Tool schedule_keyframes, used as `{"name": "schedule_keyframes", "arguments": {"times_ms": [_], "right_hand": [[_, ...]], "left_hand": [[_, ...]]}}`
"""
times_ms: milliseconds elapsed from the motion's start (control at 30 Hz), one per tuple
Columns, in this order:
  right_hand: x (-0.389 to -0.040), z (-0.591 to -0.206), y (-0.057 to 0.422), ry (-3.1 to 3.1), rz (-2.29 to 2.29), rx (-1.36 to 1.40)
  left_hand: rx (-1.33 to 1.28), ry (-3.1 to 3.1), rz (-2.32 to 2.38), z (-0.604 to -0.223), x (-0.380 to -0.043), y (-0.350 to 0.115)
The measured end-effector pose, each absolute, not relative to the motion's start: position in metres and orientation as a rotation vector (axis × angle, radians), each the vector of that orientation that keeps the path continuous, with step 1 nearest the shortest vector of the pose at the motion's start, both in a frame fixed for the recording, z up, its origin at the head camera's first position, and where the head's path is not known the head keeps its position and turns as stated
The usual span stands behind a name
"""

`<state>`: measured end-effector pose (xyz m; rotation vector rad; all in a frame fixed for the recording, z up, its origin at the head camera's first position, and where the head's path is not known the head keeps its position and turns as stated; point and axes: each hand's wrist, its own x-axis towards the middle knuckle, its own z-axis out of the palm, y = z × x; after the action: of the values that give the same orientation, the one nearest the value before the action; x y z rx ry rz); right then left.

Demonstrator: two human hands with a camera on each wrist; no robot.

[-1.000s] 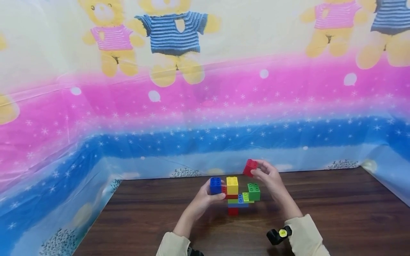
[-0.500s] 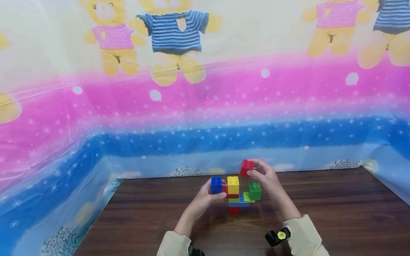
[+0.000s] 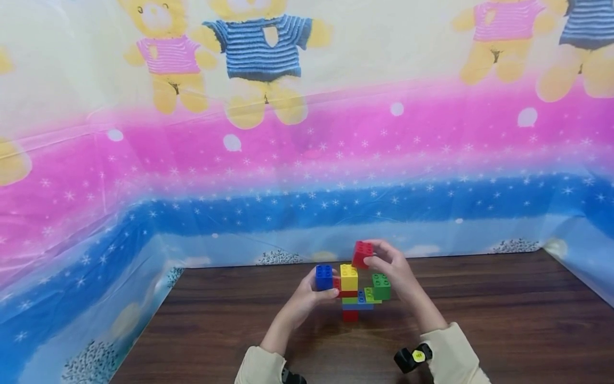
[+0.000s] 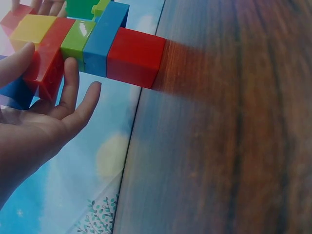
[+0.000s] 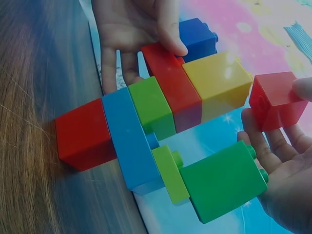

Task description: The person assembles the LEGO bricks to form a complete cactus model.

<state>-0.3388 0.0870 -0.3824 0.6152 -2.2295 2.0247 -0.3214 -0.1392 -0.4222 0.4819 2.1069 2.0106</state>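
Note:
A stack of toy building bricks stands upright on the table. At its foot is a red brick [image 5: 85, 135], under a long light blue brick [image 5: 129, 141]. A lime brick [image 5: 152, 105] and a long red brick [image 5: 173, 85] rise above. On top sit a yellow brick [image 3: 349, 279] and a dark blue brick [image 3: 323, 277]. A green brick [image 3: 381, 288] rides on a thin lime brick [image 5: 170, 174] at the right. My left hand [image 3: 303, 300] grips the long red brick. My right hand [image 3: 395, 268] pinches a loose red brick [image 3: 363, 254] close above the yellow one; contact cannot be told.
The dark wooden table [image 3: 216, 330] ends at a patterned cloth [image 3: 307, 208] hanging behind and at the sides. A black wrist camera [image 3: 412, 357] is strapped at the right sleeve. Another black device [image 3: 291, 376] shows at the left sleeve.
My right hand has carried the loose red brick leftward, from above the green brick's side to the yellow brick's top. My left hand and the stack stay in place.

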Motion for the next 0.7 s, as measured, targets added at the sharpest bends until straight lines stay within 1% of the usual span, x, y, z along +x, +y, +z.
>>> {"name": "schedule_keyframes", "arguments": {"times_ms": [700], "right_hand": [[-0.3356, -0.3842, 0.0800, -2.281, 1.886, 0.734]], "left_hand": [[0.490, 2.101, 2.014, -0.4226, -0.3231, -0.1393]]}}
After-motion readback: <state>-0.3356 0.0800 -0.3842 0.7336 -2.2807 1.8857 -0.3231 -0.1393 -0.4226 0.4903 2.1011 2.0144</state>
